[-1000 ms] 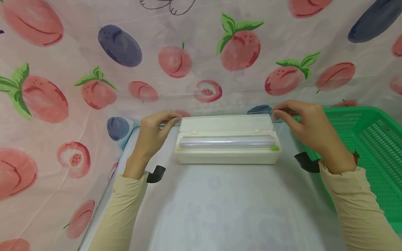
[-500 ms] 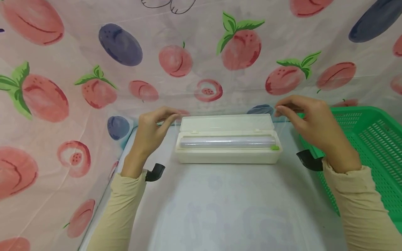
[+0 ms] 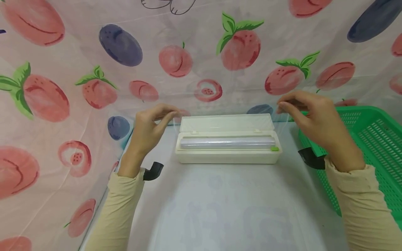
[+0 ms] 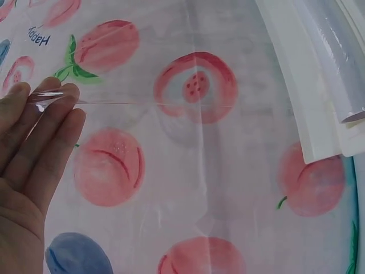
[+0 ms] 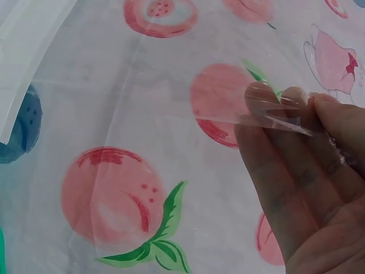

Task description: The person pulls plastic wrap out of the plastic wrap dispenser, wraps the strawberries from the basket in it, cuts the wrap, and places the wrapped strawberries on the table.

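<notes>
Clear plastic wrap [image 4: 48,96] is stretched between both hands, above and behind a white wrap dispenser box [image 3: 227,158]. One corner is pinched by my left hand [image 3: 147,130], thumb against fingers, off the box's back left. My right hand [image 3: 317,120] pinches the other corner off the back right; the film [image 5: 285,114] bunches at its fingertips. The box's lid [image 3: 226,123] is tipped back. Inside lies a shiny roll of wrap [image 3: 226,143]. A small green slider [image 3: 274,149] sits at the front right of the box. The film is nearly invisible in the head view.
A green perforated basket [image 3: 370,139] stands at the right, partly behind my right forearm. A fruit-print sheet [image 3: 201,35] hangs at the back and left. The white tabletop [image 3: 226,202] stretches out in front of the box.
My hands have moved a little upward and farther apart, the left to the left and the right to the right, with the film between them. The box has not moved.
</notes>
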